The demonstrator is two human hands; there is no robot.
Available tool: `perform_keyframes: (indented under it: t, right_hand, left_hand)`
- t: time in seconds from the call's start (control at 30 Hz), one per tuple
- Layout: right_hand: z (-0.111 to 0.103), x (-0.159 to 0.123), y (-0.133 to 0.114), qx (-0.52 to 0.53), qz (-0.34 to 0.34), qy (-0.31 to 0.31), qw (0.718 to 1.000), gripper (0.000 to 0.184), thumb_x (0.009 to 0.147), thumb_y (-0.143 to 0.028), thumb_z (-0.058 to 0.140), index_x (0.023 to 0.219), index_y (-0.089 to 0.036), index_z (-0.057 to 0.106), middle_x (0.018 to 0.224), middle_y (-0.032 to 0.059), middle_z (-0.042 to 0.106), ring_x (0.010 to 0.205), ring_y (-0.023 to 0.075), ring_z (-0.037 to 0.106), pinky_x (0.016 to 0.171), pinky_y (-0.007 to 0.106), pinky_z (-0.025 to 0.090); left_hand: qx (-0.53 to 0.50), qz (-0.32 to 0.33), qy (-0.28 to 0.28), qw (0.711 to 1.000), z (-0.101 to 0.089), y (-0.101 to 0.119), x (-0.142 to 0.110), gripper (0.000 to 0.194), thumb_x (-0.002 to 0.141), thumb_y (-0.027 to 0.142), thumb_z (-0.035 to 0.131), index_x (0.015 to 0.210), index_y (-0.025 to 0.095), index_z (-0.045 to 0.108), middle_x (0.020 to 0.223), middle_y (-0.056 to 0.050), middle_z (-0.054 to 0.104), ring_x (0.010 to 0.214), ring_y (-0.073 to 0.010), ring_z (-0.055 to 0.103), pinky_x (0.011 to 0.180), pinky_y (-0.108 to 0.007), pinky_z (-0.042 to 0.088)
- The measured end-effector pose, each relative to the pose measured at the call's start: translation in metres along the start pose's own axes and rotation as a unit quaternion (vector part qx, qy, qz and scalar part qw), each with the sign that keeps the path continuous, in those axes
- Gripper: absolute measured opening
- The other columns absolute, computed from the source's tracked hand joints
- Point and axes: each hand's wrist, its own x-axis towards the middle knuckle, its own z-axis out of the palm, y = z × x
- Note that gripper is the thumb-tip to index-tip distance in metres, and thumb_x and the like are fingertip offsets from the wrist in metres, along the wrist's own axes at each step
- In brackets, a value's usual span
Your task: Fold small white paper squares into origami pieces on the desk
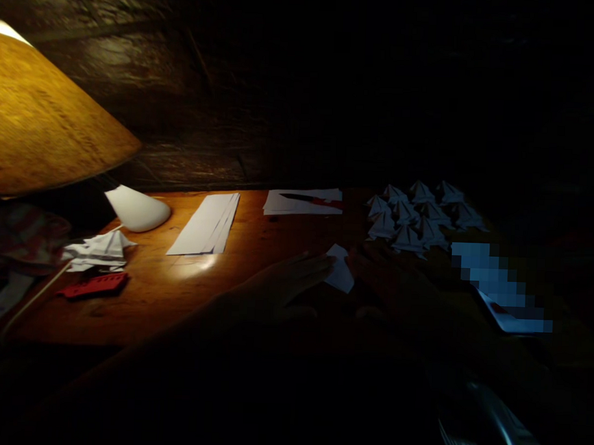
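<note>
A small folded piece of white paper (pixel 341 271) lies on the wooden table between my two hands. My left hand (pixel 295 277) reaches in from the left, its fingers stretched out and the fingertips on the paper's left edge. From the other side comes my right hand (pixel 385 274), deep in shadow, its fingers extended flat near the paper's right edge. Just beyond it stand several folded paper shapes (pixel 407 236) with pointed tops, grouped in rows. Darkness hides much of both hands and the paper's lower edge.
A lit lamp shade (pixel 52 120) looms at left above its white base (pixel 137 209). Paper strips (pixel 206 226) and a sheet stack (pixel 278 204) bearing a dark-bladed knife (pixel 310 199) lie toward the wall. A red object (pixel 95 285) and crumpled paper (pixel 101 249) sit left; a glowing phone-like device (pixel 505 314) lies right.
</note>
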Motion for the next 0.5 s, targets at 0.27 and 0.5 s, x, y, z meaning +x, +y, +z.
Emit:
perform_keyframes:
  t: [0.27,0.5]
  right_hand:
    - [-0.004,0.005,0.006,0.055,0.085,-0.008,0.995,0.065,0.094,-0.053,0.064,0.150,-0.020,0.055,0.158,0.0190,0.049,0.145,0.0384,0.045,0.109,0.059,0.047]
    - [-0.007,0.011,0.016,0.106,0.041,0.008,0.993,0.050,0.095,-0.039,0.065,0.143,-0.024,0.061,0.148,0.0153,0.056,0.136,0.0363,0.049,0.104,0.057,0.049]
  left_hand:
    - [-0.065,-0.025,0.049,0.996,-0.004,-0.004,0.009,0.048,0.104,0.029,0.050,0.152,0.026,0.046,0.157,-0.010,0.051,0.144,-0.0254,0.050,0.118,-0.047,0.044]
    - [-0.082,0.003,0.079,0.993,-0.017,0.001,0.026,0.030,0.098,0.019,0.056,0.126,0.019,0.065,0.120,-0.012,0.068,0.113,-0.0235,0.065,0.096,-0.041,0.056]
